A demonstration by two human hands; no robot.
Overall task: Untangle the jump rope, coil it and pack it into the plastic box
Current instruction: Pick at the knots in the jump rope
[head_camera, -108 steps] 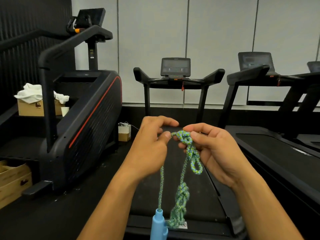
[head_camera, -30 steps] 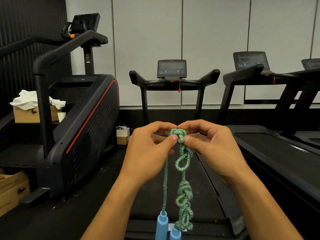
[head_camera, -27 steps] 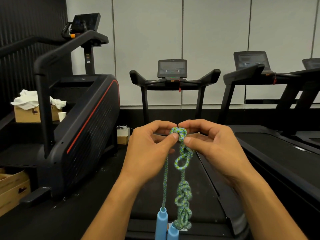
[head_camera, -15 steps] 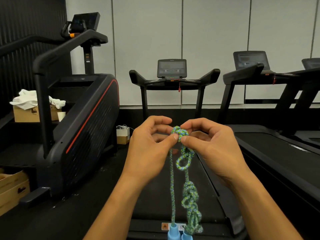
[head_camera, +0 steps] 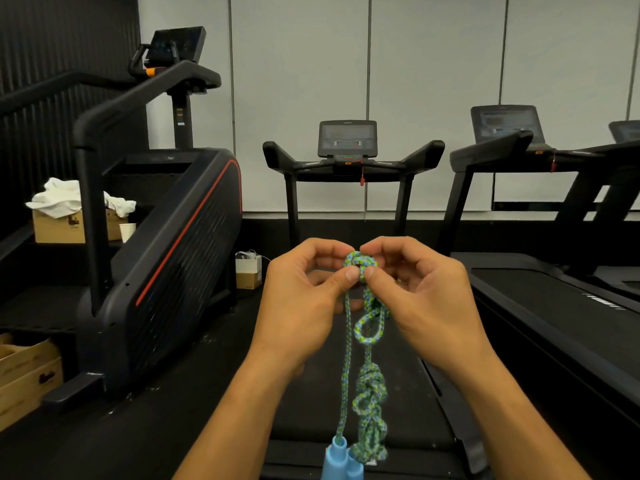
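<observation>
Jump rope (head_camera: pixel 347 358) — braided cord, green flecked with blue, held up at chest height in front of the person, above the belt of a treadmill (head_camera: pixel 349 161). Topmost knot (head_camera: pixel 360 265): a tight ball of cord, pinched from both sides. Left hand (head_camera: pixel 304 303): fingers curled, thumb and forefinger tips pressed on the left face of the knot. Right hand (head_camera: pixel 419 299): fingers curled likewise, thumb tip and forefinger closed on the right face, the two thumbs almost touching. Below the knot: one plain strand hanging straight down, and beside it a small open loop (head_camera: pixel 370 327), then a long lumpy tangle (head_camera: pixel 370 410) of further knots. Both strands end at two light-blue handles (head_camera: pixel 341 460), side by side at the bottom edge, partly cut off. Surroundings: a black stair-climbing machine (head_camera: pixel 166 244) with a red stripe at left; a cardboard box (head_camera: pixel 59 226) topped with white cloth (head_camera: pixel 65 199) and a paper cup (head_camera: pixel 127 232) behind it; a small white bag (head_camera: pixel 248 265) on the floor — a second treadmill (head_camera: pixel 540 161) at right. No plastic box identifiable.
</observation>
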